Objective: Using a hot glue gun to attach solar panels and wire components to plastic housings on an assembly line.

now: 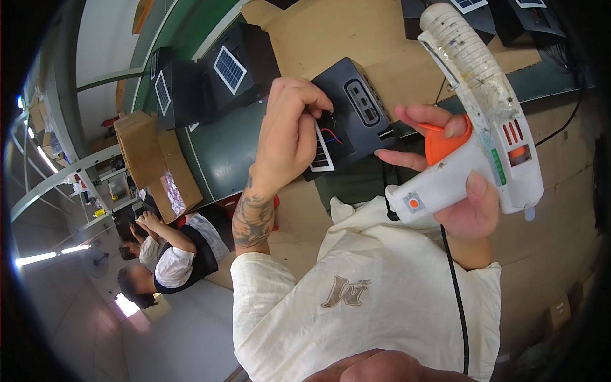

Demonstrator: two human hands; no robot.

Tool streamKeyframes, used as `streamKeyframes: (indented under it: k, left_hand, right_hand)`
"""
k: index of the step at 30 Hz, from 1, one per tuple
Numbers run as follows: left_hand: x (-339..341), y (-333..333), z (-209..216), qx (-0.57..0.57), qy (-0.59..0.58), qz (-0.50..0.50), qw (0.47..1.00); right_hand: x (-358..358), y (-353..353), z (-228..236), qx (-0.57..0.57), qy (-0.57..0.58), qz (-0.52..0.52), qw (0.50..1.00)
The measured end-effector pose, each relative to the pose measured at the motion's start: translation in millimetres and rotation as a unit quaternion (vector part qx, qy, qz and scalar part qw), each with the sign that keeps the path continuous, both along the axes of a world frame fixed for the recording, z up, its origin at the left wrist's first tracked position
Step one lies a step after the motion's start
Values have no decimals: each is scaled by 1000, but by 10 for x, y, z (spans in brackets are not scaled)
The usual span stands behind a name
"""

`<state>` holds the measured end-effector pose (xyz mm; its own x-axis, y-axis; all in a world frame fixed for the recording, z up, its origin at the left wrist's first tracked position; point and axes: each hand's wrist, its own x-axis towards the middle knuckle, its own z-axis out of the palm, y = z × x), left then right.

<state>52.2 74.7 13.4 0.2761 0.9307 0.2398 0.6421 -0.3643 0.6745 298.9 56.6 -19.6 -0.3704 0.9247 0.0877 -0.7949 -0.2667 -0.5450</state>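
Left hand point(289, 130), fingers curled, hold unclear, overlaps the solar panel point(323, 154) at twelve o'clock; exposed wires point(330, 133) suggest it is wired to the black box point(366, 143), not yet fixed. Right hand point(468, 207), loosely spread, holds the glue gun point(471, 169) at two o'clock. Bare desk point(229, 153) opens at ten o'clock, its edge near the box.

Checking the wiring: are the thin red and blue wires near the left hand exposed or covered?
At least partly exposed: the red and blue wires show against the black plastic box, beside the white-edged solar panel.
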Motion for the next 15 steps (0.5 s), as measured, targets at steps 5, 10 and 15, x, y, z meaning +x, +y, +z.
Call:
streamKeyframes:
  k: [5,10,15]
  left_hand:
    - [89,72,-9,40,149,0,988]
    - [135,-7,-20,93,159,73,980]
    - [-211,-444,93,125,89,-20,988]
  right_hand:
    - [105,-70,-26,-19,-5,7,1000]
    - [210,-155,-92,-33,-20,-2,999]
    - [403,-276,-228,-19,-44,-19,999]
